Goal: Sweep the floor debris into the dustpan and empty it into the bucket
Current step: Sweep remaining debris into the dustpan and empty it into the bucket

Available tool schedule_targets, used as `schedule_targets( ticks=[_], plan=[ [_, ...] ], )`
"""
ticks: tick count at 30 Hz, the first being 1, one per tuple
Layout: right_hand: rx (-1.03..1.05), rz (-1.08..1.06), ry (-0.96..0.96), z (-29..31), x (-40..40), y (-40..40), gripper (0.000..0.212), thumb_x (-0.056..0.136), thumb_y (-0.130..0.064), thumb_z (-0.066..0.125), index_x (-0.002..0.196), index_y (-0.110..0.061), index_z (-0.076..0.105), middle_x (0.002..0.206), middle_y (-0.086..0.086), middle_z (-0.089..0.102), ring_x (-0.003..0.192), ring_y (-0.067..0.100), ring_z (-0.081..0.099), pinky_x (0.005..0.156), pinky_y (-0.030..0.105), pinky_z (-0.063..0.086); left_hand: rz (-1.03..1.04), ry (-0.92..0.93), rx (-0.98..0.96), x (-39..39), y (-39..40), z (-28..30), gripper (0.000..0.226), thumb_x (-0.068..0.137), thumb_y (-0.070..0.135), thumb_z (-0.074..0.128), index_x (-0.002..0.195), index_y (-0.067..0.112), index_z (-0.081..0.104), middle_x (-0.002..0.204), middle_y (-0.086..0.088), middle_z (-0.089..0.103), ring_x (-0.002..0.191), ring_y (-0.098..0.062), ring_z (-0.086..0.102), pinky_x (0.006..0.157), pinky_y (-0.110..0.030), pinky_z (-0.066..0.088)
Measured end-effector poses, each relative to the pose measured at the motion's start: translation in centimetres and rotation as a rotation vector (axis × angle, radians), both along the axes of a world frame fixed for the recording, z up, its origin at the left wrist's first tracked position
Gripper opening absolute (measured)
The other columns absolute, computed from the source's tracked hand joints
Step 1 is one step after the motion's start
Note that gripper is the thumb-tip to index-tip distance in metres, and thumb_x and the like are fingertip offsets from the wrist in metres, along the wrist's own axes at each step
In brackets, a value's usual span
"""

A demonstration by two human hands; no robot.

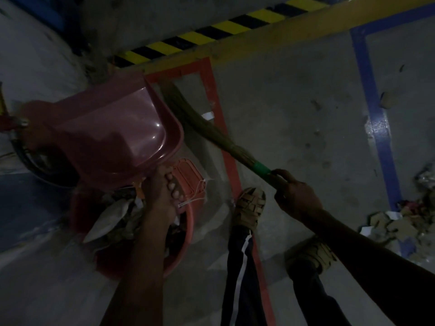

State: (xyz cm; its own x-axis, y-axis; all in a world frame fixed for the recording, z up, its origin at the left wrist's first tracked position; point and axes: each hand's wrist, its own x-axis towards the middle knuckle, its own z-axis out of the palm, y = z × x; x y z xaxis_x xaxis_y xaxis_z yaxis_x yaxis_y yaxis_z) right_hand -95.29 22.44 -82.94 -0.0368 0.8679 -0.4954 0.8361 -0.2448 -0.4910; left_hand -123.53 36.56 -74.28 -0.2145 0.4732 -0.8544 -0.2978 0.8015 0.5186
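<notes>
My left hand (162,194) grips the handle of a pink plastic dustpan (117,135), which is raised and tilted above a red bucket (186,238). Paper and scraps fill the bucket. My right hand (294,194) holds a straw broom (207,128) just below its green band. The bristles point up and left, past the dustpan's right edge. A pile of floor debris (400,222), made of cardboard bits and paper, lies at the right edge of the view.
My two sandalled feet (249,208) stand to the right of the bucket, on a concrete floor with red, blue and yellow tape lines (219,109). A black-and-yellow hazard strip (211,36) runs along the top. A dark round object (30,161) sits left of the bucket.
</notes>
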Motion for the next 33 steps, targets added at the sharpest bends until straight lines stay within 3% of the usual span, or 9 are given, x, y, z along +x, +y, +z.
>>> schedule_targets(
  ticks=[6, 10, 16, 21, 26, 29, 33],
  plan=[
    [-0.157, 0.069, 0.020, -2.9, -4.1, 3.0, 0.062, 0.088, -0.011, 0.056, 0.147, -0.026, 0.043, 0.143, 0.004, 0.043, 0.082, 0.031, 0.064, 0.066, 0.042, 0.057, -0.020, 0.049, -0.019, 0.8, -0.3, 0.1, 0.035, 0.088, 0.021, 0.053, 0.057, 0.021, 0.037, 0.040, 0.006, 0.032, 0.028, -0.010, 0.028, 0.035, -0.013, 0.025],
    [-0.218, -0.073, 0.047, -3.4, -3.8, 3.5, 0.061, 0.088, -0.007, 0.055, 0.146, -0.021, 0.045, 0.138, 0.008, 0.046, 0.095, 0.032, 0.062, 0.075, 0.044, 0.057, -0.111, 0.125, -0.039, 2.4, -0.7, 0.2, 0.033, 0.085, 0.020, 0.056, 0.058, 0.020, 0.039, 0.041, 0.005, 0.032, 0.029, -0.011, 0.027, 0.039, -0.013, 0.024],
    [-0.170, -0.270, 0.067, -3.7, 1.6, 1.1, 0.052, 0.086, -0.008, 0.060, 0.137, -0.016, 0.054, 0.132, 0.009, 0.052, 0.104, 0.031, 0.059, 0.083, 0.040, 0.052, -0.265, 0.033, -0.056, 6.1, -1.8, 0.2, 0.032, 0.092, 0.022, 0.049, 0.061, 0.020, 0.038, 0.041, 0.005, 0.030, 0.028, -0.010, 0.026, 0.040, -0.013, 0.021],
    [-0.100, -0.475, 0.046, -3.5, 6.4, -1.8, 0.051, 0.085, -0.003, 0.061, 0.135, -0.007, 0.056, 0.130, 0.017, 0.053, 0.108, 0.040, 0.057, 0.088, 0.043, 0.049, -0.353, 0.118, -0.030, 9.5, -2.7, 0.3, 0.029, 0.077, 0.025, 0.059, 0.054, 0.020, 0.042, 0.040, 0.003, 0.031, 0.028, -0.013, 0.028, 0.049, -0.019, 0.023],
    [-0.100, -0.674, 0.035, -2.8, 10.5, -5.5, 0.049, 0.091, -0.004, 0.059, 0.139, -0.002, 0.048, 0.134, 0.022, 0.047, 0.110, 0.040, 0.053, 0.086, 0.036, 0.042, -0.448, 0.098, -0.127, 12.8, -3.6, 0.4, 0.034, 0.083, 0.026, 0.053, 0.052, 0.023, 0.039, 0.041, 0.004, 0.030, 0.029, -0.013, 0.028, 0.053, -0.017, 0.027],
    [-0.093, -0.800, -0.010, -1.7, 12.5, -7.5, 0.047, 0.095, -0.008, 0.055, 0.140, -0.004, 0.045, 0.135, 0.019, 0.045, 0.109, 0.036, 0.052, 0.083, 0.032, 0.038, -0.509, 0.115, -0.104, 14.5, -4.5, 0.3, 0.031, 0.084, 0.026, 0.054, 0.056, 0.022, 0.040, 0.045, 0.001, 0.030, 0.031, -0.013, 0.028, 0.046, -0.015, 0.028],
    [0.034, -0.859, -0.137, -0.1, 14.0, -10.4, 0.041, 0.095, -0.007, 0.051, 0.135, -0.005, 0.044, 0.137, 0.016, 0.040, 0.085, 0.033, 0.054, 0.070, 0.036, 0.045, -0.566, 0.095, -0.056, 17.6, -6.0, 0.6, 0.035, 0.092, 0.019, 0.050, 0.060, 0.017, 0.037, 0.042, 0.000, 0.029, 0.028, -0.013, 0.028, 0.036, -0.012, 0.026]
  ],
)
